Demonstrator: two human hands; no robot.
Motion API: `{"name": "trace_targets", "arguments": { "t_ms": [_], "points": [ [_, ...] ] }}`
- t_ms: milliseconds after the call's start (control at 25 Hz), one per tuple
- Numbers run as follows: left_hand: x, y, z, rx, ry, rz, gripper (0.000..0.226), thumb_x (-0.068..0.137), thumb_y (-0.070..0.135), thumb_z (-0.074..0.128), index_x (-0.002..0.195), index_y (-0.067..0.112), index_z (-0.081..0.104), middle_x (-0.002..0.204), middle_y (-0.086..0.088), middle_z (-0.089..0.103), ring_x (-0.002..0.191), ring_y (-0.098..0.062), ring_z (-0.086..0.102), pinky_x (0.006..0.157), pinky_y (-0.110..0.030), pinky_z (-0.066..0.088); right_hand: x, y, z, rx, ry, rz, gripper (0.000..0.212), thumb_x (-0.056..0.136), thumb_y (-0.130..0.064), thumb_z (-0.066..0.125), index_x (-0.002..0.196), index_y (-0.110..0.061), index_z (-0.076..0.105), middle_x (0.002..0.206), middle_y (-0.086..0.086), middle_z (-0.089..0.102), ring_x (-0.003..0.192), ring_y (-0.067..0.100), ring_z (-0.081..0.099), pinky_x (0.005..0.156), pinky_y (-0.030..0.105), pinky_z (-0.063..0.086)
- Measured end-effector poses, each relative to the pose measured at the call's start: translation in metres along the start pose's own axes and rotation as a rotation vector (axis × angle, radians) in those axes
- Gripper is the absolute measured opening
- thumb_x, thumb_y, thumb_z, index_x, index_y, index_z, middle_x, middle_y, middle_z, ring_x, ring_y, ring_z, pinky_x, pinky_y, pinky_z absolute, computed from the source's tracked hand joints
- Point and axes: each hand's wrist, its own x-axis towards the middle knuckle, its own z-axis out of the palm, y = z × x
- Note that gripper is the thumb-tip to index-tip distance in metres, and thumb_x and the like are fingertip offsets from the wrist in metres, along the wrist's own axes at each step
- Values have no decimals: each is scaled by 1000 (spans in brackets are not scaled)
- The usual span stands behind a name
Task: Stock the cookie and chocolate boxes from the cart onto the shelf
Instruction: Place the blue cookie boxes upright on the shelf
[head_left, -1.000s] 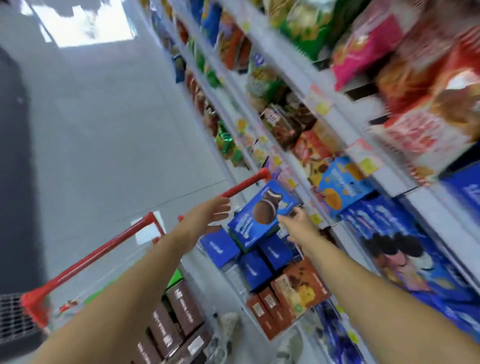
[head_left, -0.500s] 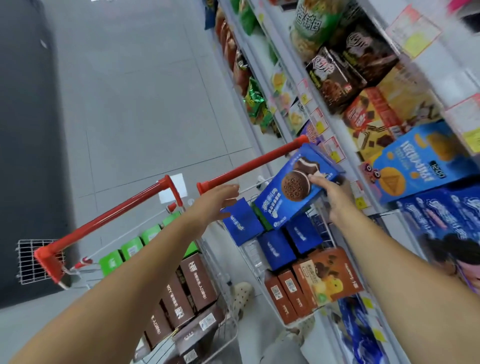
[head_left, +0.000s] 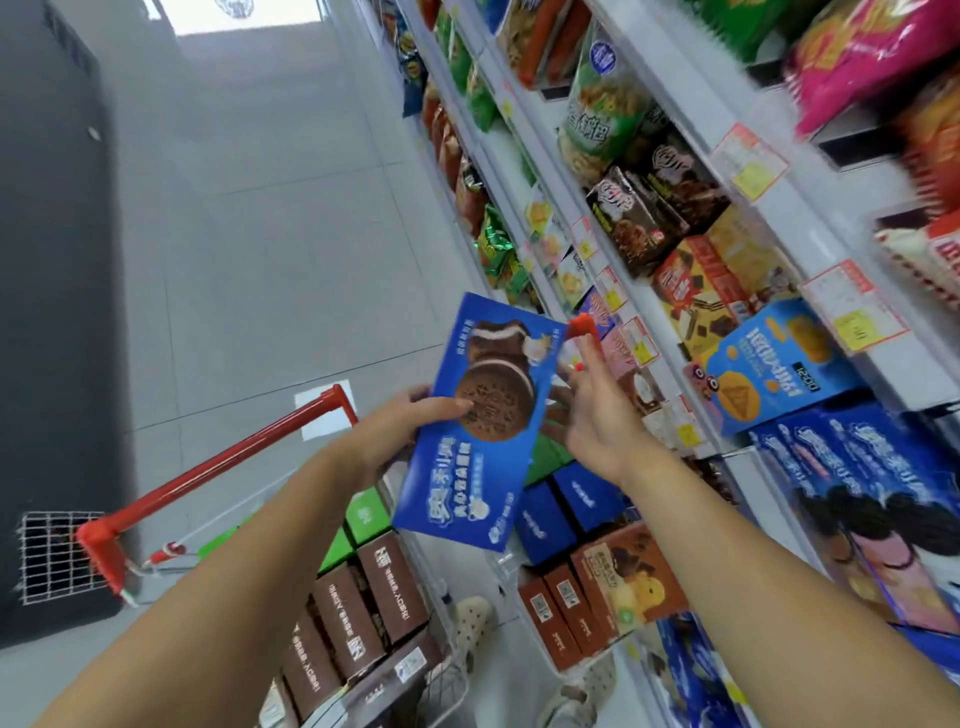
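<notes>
blue cookie box (head_left: 485, 421), Chinese lettering, illegible

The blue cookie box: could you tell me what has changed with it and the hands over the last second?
The blue cookie box has been lifted out of the cart and turned upright. The left hand, empty before, now grips its left edge; the right hand, which carried it, has opened at its right edge. The brown boxes remain in the cart.
</notes>
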Motion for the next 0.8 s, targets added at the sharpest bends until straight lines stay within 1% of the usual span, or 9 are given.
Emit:
{"name": "trace_targets", "arguments": {
  "t_ms": [40,80,160,280,440,520,600,680,800],
  "points": [
    [-5,-7,-19,-34,93,20,79,53,43,79,121,10,58,111,-17,71,88,-29,69,86,-44,56,6,13,3,-97,33,27,60,94,-59,43,140,-21,43,120,8,61,101,24,60,91,40,46],
    [-12,-15,-38,-66,169,26,82,52,45,78,122,8,58,114,-19,69,93,-32,68,92,-49,53,11,31,5,-310,89,57,61,96,-55,42,146,-21,35,133,8,54,112,25,55,96,40,43],
    [-24,-29,-70,-110,255,10,83,53,46,77,124,7,58,116,-20,68,100,-36,64,101,-56,45,14,76,1,-704,155,89,76,92,-46,59,152,-21,20,153,6,33,135,26,38,106,38,34],
    [-42,-51,-103,-108,327,-12,82,55,48,77,124,7,58,112,-19,70,101,-37,65,102,-57,43,21,143,6,-967,35,143,116,73,-50,78,152,-35,-5,162,-3,3,147,30,14,114,49,27],
    [-57,-73,-105,-111,303,-31,81,58,50,76,125,8,55,110,-14,71,99,-35,68,97,-52,49,35,171,20,-1262,271,-11,124,67,-58,78,153,-28,-6,161,4,10,145,29,20,111,47,32],
    [-60,-79,-101,-117,280,-31,80,59,50,76,124,10,53,111,-14,71,99,-35,68,96,-51,50,43,170,22,-1288,297,-86,118,69,-54,78,154,-24,1,158,6,20,142,27,27,108,43,37],
    [-61,-83,-98,-130,279,-26,81,59,50,76,124,9,53,111,-14,71,98,-34,69,95,-50,51,42,158,19,-1237,290,-106,109,70,-42,79,153,-22,10,151,7,31,133,26,39,97,40,46],
    [-60,-83,-95,-148,278,-22,82,57,50,76,124,9,54,110,-14,71,96,-33,69,93,-48,52,30,132,9,-1058,309,-169,99,70,-35,80,149,-24,22,136,1,41,118,21,48,87,35,49],
    [-61,-71,-84,-167,238,-10,79,55,50,77,120,11,57,105,-13,73,89,-29,71,91,-47,53,-6,74,-22,-716,309,-218,81,77,-27,79,143,-29,32,122,-13,46,107,9,51,85,29,45]
  ]
}}
